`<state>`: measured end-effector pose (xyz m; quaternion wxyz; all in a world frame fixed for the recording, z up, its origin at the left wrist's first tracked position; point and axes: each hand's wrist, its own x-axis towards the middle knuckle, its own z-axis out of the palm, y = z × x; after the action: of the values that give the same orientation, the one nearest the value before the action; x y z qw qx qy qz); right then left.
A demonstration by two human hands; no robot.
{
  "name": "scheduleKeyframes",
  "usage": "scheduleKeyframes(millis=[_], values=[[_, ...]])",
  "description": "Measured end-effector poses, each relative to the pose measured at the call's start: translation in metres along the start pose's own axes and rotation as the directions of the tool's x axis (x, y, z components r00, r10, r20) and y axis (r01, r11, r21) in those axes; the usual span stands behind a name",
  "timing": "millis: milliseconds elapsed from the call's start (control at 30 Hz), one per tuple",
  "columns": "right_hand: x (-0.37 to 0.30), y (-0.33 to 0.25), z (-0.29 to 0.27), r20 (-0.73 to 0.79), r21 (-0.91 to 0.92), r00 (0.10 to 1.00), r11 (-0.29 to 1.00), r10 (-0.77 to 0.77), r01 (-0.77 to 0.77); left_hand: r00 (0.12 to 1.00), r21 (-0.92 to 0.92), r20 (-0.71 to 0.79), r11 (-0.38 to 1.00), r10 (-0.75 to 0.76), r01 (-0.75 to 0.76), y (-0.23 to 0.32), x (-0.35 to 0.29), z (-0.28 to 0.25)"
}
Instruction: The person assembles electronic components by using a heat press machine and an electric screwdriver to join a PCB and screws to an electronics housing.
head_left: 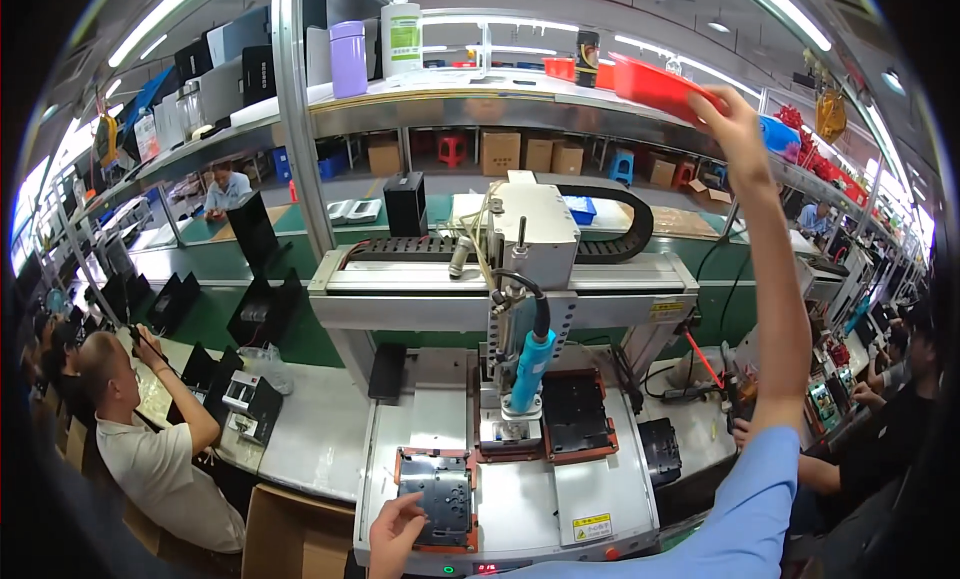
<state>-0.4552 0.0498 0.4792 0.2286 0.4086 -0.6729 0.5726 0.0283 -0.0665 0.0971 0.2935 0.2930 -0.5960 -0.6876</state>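
Observation:
My left hand point(396, 535) is low in the view, at the near left corner of a black panel point(440, 499) with small holes. Its thumb and forefinger are curved and apart, with nothing visible between them. The panel lies in a reddish-brown fixture point(473, 524) on the machine bed. Raised high at the right, my right hand point(728, 119) grips the near end of a red plastic bin point(655, 87) at the overhead shelf. The bin is tilted, and its contents are hidden. A second black panel point(577, 414) sits in another fixture beside a blue electric screwdriver point(530, 371).
The machine's gantry point(500, 304) spans the bed in front of me. A metal shelf point(520, 94) crosses above, carrying a purple bottle point(348, 59) and a white bottle point(402, 37). Co-workers sit at left point(150, 439) and right point(890, 419). An open cardboard box point(290, 529) stands at lower left.

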Motion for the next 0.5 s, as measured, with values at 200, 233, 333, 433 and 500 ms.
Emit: scheduleKeyframes(millis=[200,233,333,433,500], values=[[0.103,0.082,0.073,-0.185,-0.326,0.969,0.940,-0.164,0.097,0.999,0.114,-0.010,0.993,0.034,-0.033,-0.005,-0.013,0.010],[0.112,0.102,0.082,-0.161,-0.418,0.977,0.906,-0.139,0.060,1.000,0.072,-0.019,0.997,0.006,-0.005,-0.001,-0.016,0.013],[0.132,0.158,0.097,-0.032,-0.483,0.971,0.854,-0.237,0.193,0.990,0.062,-0.104,0.993,-0.097,0.104,-0.009,-0.025,0.009],[0.119,0.111,0.115,0.174,-0.473,0.985,0.875,-0.018,0.099,0.960,0.069,-0.218,0.978,-0.176,0.195,-0.003,-0.039,0.006],[0.110,0.117,0.110,0.102,-0.327,0.975,0.919,-0.196,0.219,0.965,0.129,-0.238,0.982,-0.105,0.139,-0.002,-0.040,0.005]])
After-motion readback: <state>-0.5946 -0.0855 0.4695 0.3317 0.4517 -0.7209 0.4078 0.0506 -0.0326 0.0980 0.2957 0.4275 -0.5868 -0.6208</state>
